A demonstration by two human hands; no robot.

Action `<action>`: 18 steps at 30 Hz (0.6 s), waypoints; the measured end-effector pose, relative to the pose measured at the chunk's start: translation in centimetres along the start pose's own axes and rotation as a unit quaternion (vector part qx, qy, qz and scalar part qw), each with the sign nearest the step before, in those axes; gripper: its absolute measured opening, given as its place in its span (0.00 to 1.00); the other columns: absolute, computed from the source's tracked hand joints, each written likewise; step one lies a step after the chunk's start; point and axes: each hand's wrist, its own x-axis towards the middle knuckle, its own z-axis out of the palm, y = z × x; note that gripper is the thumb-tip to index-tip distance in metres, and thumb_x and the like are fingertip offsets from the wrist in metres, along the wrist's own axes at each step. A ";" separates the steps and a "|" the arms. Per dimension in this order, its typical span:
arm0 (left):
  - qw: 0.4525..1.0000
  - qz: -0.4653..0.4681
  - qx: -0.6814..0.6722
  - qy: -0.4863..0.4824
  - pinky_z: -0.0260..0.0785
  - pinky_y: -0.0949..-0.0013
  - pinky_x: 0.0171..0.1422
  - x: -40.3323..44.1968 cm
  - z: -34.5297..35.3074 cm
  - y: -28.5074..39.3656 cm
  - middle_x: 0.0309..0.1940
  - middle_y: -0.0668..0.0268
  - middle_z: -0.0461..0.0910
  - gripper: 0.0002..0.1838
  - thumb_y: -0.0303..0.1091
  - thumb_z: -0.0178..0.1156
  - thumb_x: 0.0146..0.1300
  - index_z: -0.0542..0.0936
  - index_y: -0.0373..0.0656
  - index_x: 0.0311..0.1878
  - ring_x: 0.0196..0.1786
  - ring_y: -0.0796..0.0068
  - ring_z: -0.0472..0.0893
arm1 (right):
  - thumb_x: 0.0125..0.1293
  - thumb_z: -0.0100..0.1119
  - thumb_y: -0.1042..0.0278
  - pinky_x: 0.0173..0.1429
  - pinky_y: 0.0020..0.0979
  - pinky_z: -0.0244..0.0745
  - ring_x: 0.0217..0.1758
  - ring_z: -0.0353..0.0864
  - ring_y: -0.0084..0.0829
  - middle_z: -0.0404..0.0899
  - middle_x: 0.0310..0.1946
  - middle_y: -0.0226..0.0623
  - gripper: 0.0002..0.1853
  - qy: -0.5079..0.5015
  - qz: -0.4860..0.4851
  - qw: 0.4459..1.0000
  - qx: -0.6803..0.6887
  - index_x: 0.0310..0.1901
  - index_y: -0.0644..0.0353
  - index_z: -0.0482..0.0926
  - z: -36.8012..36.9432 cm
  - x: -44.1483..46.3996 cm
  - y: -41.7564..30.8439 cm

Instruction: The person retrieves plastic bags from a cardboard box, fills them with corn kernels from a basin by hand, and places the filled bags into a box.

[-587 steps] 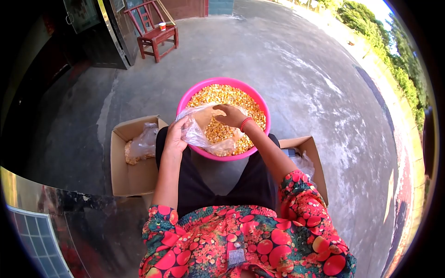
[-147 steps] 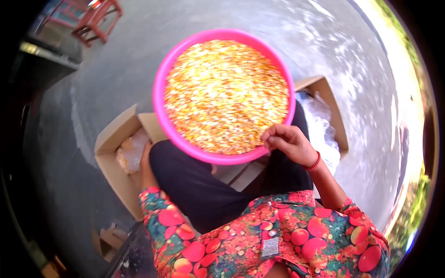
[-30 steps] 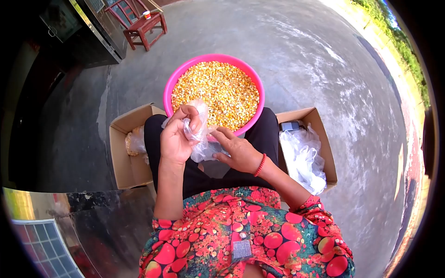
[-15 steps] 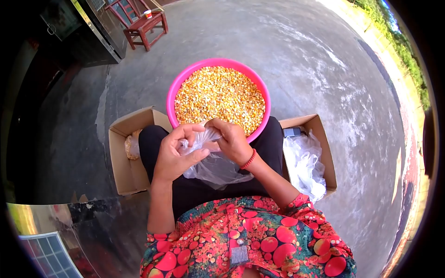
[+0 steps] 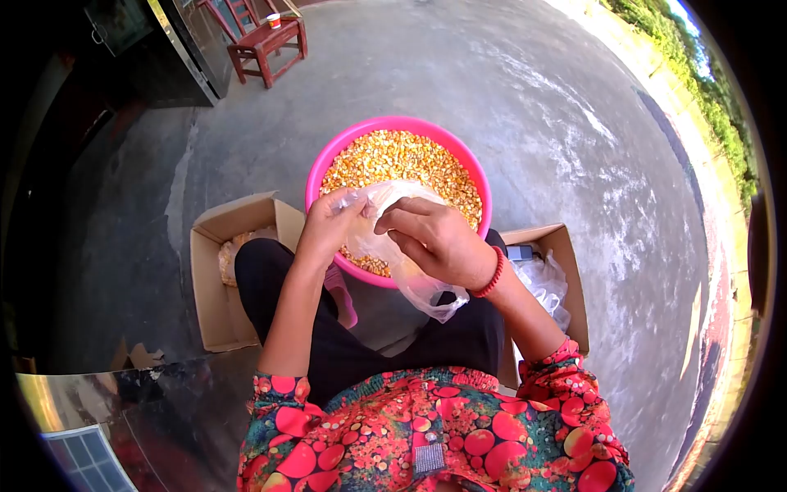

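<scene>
A pink basin (image 5: 482, 176) full of yellow corn kernels (image 5: 398, 160) stands in front of my knees. Over its near part hangs a clear plastic bag (image 5: 410, 275), its mouth spread. My left hand (image 5: 329, 225) pinches the bag's rim at the left. Fingers bent, my right hand (image 5: 438, 242) is at the bag's opening, with a red bracelet on the wrist; whether its fingertips grip the film is hard to make out.
A cardboard box (image 5: 225, 316) with a bag of kernels (image 5: 229, 258) is at the left. Another box (image 5: 574, 287) at the right holds plastic bags (image 5: 543, 283) and a dark device (image 5: 519, 252). A red chair (image 5: 264, 41) bearing a cup (image 5: 274, 20) stands farther off.
The bag has moved from above my lap to over the basin's near part, and its mouth is spread wider. My right hand has shifted right and turned toward the opening.
</scene>
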 end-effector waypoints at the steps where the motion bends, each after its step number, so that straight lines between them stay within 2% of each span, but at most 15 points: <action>1: 0.998 -0.016 -0.053 -0.014 0.71 0.78 0.41 0.4 0.2 0.1 0.32 0.68 0.81 0.08 0.27 0.57 0.63 0.79 0.35 0.43 0.36 0.83 0.78 | 0.54 0.55 0.79 0.45 0.37 0.73 0.41 0.78 0.43 0.76 0.36 0.43 0.12 -0.034 0.029 0.998 -0.040 0.42 0.64 0.73 1.1 -0.4 0.7; 2: 0.995 -0.030 -0.091 0.001 0.72 0.76 0.45 1.0 -0.2 -0.8 0.36 0.66 0.81 0.09 0.25 0.54 0.63 0.78 0.36 0.45 0.39 0.79 0.79 | 0.56 0.53 0.77 0.43 0.39 0.73 0.39 0.78 0.43 0.75 0.33 0.43 0.11 -0.060 0.036 0.991 -0.114 0.42 0.62 0.71 2.0 -0.7 2.6; 3: 0.995 -0.030 -0.093 0.000 0.72 0.76 0.45 1.4 -0.5 -0.7 0.36 0.66 0.81 0.09 0.25 0.54 0.63 0.78 0.36 0.45 0.39 0.79 0.79 | 0.57 0.55 0.72 0.43 0.38 0.73 0.38 0.79 0.42 0.75 0.33 0.42 0.12 -0.108 0.084 0.977 -0.166 0.43 0.61 0.70 3.1 -1.8 4.7; 5: 0.965 -0.035 -0.260 -0.027 0.73 0.74 0.46 1.7 -1.2 -0.2 0.38 0.64 0.80 0.10 0.23 0.51 0.64 0.78 0.37 0.46 0.40 0.76 0.80 | 0.55 0.57 0.68 0.45 0.39 0.73 0.39 0.79 0.41 0.77 0.33 0.40 0.15 -0.211 0.167 0.922 -0.277 0.45 0.58 0.73 3.4 -3.5 6.9; 7: 0.961 -0.033 -0.272 -0.029 0.74 0.72 0.47 2.5 -2.0 0.6 0.38 0.63 0.80 0.11 0.22 0.50 0.63 0.77 0.37 0.47 0.40 0.74 0.80 | 0.53 0.54 0.69 0.44 0.40 0.72 0.36 0.81 0.38 0.79 0.28 0.38 0.10 -0.262 0.171 0.896 -0.315 0.38 0.56 0.75 1.7 -3.5 7.6; 8: 0.959 -0.038 -0.282 -0.009 0.74 0.72 0.47 2.9 -2.2 1.1 0.38 0.63 0.80 0.11 0.23 0.50 0.62 0.77 0.37 0.47 0.40 0.74 0.80 | 0.52 0.55 0.68 0.46 0.41 0.71 0.38 0.81 0.39 0.80 0.30 0.39 0.10 -0.259 0.165 0.895 -0.323 0.38 0.56 0.76 0.9 -3.1 8.0; 9: 0.956 -0.042 -0.291 0.010 0.74 0.72 0.46 3.3 -2.4 1.3 0.38 0.63 0.80 0.12 0.23 0.50 0.61 0.76 0.38 0.47 0.39 0.75 0.80 | 0.53 0.60 0.64 0.49 0.40 0.70 0.40 0.79 0.41 0.79 0.31 0.40 0.19 -0.257 0.174 0.895 -0.319 0.48 0.54 0.76 0.2 -2.4 8.1; 11: 0.966 -0.050 -0.255 0.005 0.72 0.74 0.43 3.4 -2.7 1.7 0.36 0.65 0.79 0.12 0.22 0.52 0.58 0.76 0.38 0.46 0.37 0.77 0.79 | 0.53 0.61 0.63 0.55 0.40 0.68 0.47 0.77 0.41 0.79 0.37 0.41 0.24 -0.184 0.194 0.937 -0.224 0.54 0.53 0.73 -1.2 -0.4 7.8; 12: 0.987 -0.017 -0.155 -0.026 0.71 0.75 0.44 3.3 -2.5 2.1 0.36 0.66 0.78 0.11 0.21 0.53 0.56 0.76 0.38 0.44 0.39 0.79 0.78 | 0.53 0.61 0.63 0.55 0.40 0.68 0.47 0.77 0.41 0.79 0.37 0.41 0.24 -0.187 0.196 0.936 -0.224 0.54 0.53 0.73 -1.4 0.5 7.8; 13: 0.997 0.016 -0.054 -0.057 0.69 0.75 0.44 3.2 -2.3 2.2 0.36 0.68 0.77 0.11 0.20 0.53 0.55 0.75 0.39 0.42 0.41 0.81 0.77 | 0.53 0.62 0.62 0.58 0.41 0.65 0.51 0.75 0.41 0.78 0.42 0.41 0.27 -0.109 0.101 0.959 -0.241 0.57 0.53 0.70 -1.4 1.4 7.9; 14: 0.997 0.058 0.050 -0.022 0.67 0.77 0.41 3.5 -2.0 1.7 0.35 0.70 0.76 0.09 0.22 0.57 0.56 0.76 0.39 0.41 0.38 0.83 0.75 | 0.53 0.63 0.61 0.62 0.41 0.63 0.55 0.72 0.40 0.77 0.46 0.42 0.30 -0.029 0.005 0.967 -0.253 0.60 0.53 0.68 -1.4 2.3 8.0; 15: 0.997 0.053 0.048 -0.021 0.67 0.77 0.41 3.8 -2.1 1.0 0.35 0.70 0.76 0.09 0.22 0.57 0.56 0.76 0.39 0.41 0.38 0.83 0.75 | 0.53 0.63 0.60 0.66 0.43 0.57 0.62 0.66 0.39 0.73 0.54 0.41 0.35 -0.117 0.096 0.945 -0.291 0.64 0.53 0.63 -2.0 3.2 7.9; 17: 0.990 0.087 0.108 -0.001 0.67 0.78 0.38 5.1 -2.4 -0.8 0.32 0.67 0.78 0.07 0.26 0.60 0.57 0.79 0.39 0.40 0.35 0.83 0.76 | 0.53 0.64 0.60 0.64 0.42 0.61 0.59 0.70 0.40 0.75 0.52 0.41 0.31 -0.089 0.131 0.925 -0.346 0.60 0.53 0.68 -2.0 3.7 11.7; 18: 0.994 0.078 0.070 0.025 0.70 0.75 0.38 5.5 -2.4 -1.1 0.33 0.66 0.80 0.08 0.32 0.59 0.62 0.80 0.37 0.38 0.33 0.81 0.78 | 0.54 0.63 0.61 0.61 0.40 0.64 0.57 0.72 0.39 0.75 0.51 0.42 0.27 -0.128 0.150 0.941 -0.275 0.57 0.55 0.71 -3.2 4.1 12.7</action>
